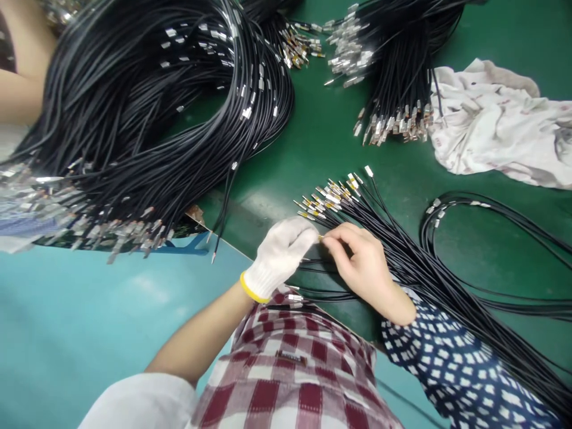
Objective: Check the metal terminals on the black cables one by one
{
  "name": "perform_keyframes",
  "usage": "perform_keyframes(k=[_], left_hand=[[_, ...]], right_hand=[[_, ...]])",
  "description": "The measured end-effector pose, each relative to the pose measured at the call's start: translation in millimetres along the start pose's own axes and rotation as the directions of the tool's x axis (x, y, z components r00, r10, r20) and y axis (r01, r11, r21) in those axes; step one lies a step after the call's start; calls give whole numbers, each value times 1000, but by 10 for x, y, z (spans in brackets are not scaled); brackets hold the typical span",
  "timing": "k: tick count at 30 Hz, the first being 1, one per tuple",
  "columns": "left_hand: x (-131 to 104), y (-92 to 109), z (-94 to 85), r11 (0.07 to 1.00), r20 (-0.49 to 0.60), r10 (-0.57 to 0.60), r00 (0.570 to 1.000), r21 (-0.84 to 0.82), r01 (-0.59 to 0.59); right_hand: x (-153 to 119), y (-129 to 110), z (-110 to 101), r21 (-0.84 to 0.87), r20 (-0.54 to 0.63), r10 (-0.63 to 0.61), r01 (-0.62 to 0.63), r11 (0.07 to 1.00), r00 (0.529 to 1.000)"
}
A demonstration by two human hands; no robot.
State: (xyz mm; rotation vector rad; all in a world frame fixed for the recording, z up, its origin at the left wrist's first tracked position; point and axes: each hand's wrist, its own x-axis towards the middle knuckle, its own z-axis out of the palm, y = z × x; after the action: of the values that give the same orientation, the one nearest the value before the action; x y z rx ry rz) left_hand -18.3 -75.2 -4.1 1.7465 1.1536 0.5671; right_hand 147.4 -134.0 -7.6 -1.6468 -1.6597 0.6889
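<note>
My left hand (280,255) wears a white knit glove with a yellow cuff. Its thumb and fingers are pinched together at a small gold-coloured cable tip (320,238). From the other side, my bare right hand (364,265) pinches at that same tip; most of it is hidden between the fingers. Just behind both hands, a bundle of black cables (402,250) lies on the green table, its gold and silver connector ends (328,196) fanned out. A few loose black cables (333,294) run beneath my right hand, with metal ends near the table edge.
A big coil of black cables (259,113) lies at the left, its ends overhanging the table edge. Another cable bundle (402,71) and a crumpled white cloth (496,125) lie at the back right. A cable loop (426,223) rests at the right. Another person's arm (27,77) shows upper left.
</note>
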Motion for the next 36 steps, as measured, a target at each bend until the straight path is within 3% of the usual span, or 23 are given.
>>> perform_keyframes(k=[4, 11, 21, 28, 36], left_hand=[[9, 54, -7, 999, 23, -33, 999, -37, 34], [1, 81, 5, 995, -8, -59, 998, -76, 59], [21, 69, -9, 996, 20, -36, 999, -78, 37], [12, 67, -6, 998, 28, -34, 999, -53, 35], [39, 34, -35, 1000, 88, -3, 996, 0, 3]], right_hand=[[21, 60, -43, 262, 172, 82, -125, 957, 982], [4, 52, -126, 90, 81, -21, 14, 996, 996], [-22, -3, 7, 181, 29, 56, -61, 982, 998], [-52, -65, 95, -180, -160, -138, 109, 978, 977], [19, -70, 58, 22, -6, -35, 35, 999, 999]])
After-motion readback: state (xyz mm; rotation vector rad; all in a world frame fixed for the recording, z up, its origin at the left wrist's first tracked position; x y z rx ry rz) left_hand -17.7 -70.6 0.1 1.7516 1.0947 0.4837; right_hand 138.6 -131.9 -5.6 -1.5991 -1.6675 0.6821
